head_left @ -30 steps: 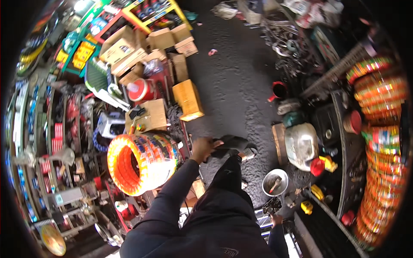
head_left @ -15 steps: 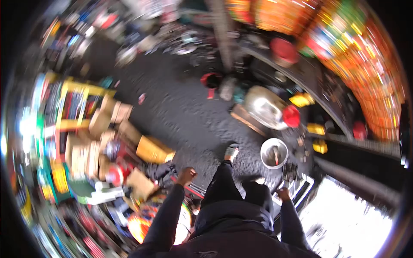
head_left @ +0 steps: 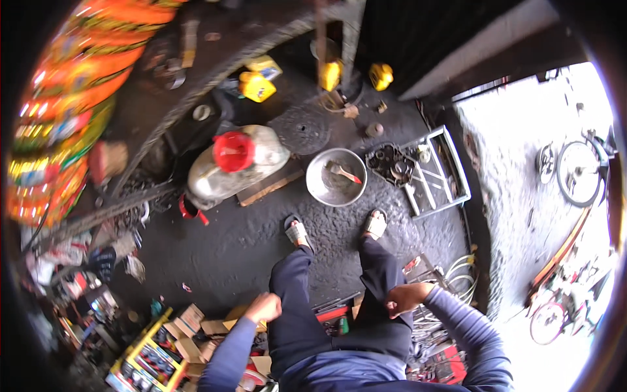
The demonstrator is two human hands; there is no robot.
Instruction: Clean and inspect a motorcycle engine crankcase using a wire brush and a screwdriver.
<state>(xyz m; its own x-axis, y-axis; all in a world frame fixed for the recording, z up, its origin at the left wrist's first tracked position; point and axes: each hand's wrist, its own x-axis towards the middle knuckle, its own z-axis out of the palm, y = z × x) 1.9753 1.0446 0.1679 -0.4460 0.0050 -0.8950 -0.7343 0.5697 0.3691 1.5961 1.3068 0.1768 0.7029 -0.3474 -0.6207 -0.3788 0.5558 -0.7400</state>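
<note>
My left hand [head_left: 264, 307] hangs beside my left thigh, its fingers curled into a loose fist with nothing visible in them. At my right thigh, my right hand [head_left: 406, 298] is bent inward with curled fingers; no object shows in it. On the dark ground beyond my feet stands a round metal basin [head_left: 315, 189]. A brush [head_left: 345, 173] with a red-tipped handle lies inside it. Right of the basin is a dark, greasy metal engine part [head_left: 390, 164], beside a light metal frame [head_left: 447, 202]. Neither hand touches these.
A pale tank [head_left: 209, 179] with a red funnel [head_left: 234, 151] stands left of the basin, near a wooden plank [head_left: 271, 187]. Yellow containers [head_left: 257, 86] sit farther back. Cardboard boxes [head_left: 189, 320] and a yellow rack [head_left: 140, 359] are at lower left. A bicycle [head_left: 580, 173] stands outside at right.
My view has swung to the right, so the basin and the bright doorway sit differently in it. My feet now stand apart facing the basin. My right hand has come in by my thigh.
</note>
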